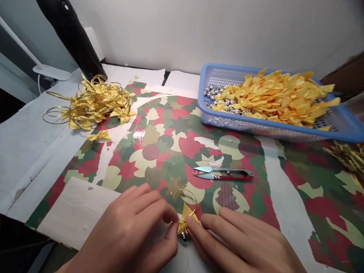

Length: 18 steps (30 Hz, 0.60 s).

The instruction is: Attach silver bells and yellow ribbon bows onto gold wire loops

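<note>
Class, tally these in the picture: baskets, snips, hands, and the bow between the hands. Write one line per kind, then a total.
Blue plastic basket: 1
Red-handled snips: 1
Hands: 2 (left hand, right hand)
Yellow ribbon bow between the hands: 1
Total: 5

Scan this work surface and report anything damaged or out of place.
The patterned wrapping paper covering the table looks torn: a long white strip runs through it right of the thread snips, with more rips at left. Yellow ribbon bows also spill over the right rim of the blue plastic basket.
</note>
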Motion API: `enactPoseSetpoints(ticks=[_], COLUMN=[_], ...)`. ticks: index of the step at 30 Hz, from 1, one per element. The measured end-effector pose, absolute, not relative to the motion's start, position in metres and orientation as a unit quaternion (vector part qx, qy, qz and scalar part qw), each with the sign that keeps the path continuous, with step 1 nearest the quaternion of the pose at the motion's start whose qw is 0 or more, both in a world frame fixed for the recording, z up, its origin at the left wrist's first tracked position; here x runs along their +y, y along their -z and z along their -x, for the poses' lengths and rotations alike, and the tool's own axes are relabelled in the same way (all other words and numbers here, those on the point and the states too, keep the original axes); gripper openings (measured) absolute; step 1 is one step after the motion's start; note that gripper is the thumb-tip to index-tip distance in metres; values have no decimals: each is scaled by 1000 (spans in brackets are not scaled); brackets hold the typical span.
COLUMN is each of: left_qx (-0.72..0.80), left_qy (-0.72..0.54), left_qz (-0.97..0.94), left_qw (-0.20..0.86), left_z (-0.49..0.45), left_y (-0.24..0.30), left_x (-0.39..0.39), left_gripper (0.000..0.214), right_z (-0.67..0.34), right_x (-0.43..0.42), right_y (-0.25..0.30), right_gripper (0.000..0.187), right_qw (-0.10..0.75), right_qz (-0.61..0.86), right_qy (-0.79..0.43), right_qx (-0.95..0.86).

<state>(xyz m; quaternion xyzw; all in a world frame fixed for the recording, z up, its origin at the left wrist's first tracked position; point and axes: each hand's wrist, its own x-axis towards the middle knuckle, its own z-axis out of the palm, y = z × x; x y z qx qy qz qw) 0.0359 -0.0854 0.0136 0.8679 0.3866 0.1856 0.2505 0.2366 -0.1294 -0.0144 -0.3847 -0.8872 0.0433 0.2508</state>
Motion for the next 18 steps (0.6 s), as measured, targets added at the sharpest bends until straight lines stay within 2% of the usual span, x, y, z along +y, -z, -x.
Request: enactPoseSetpoints(ticks=[18], left_qx=[374], left_qy=[-213], left_qz=[-878], left_qw=[209], left_z=[-34], left_y=[-12], left_x=[-93], left_gripper=[16], right_z=[-237], right_x=[-128], right_y=[12], right_gripper=[27], right_qw=[232], right_qz=[376], right_qy=[-2], right_qx=[-897])
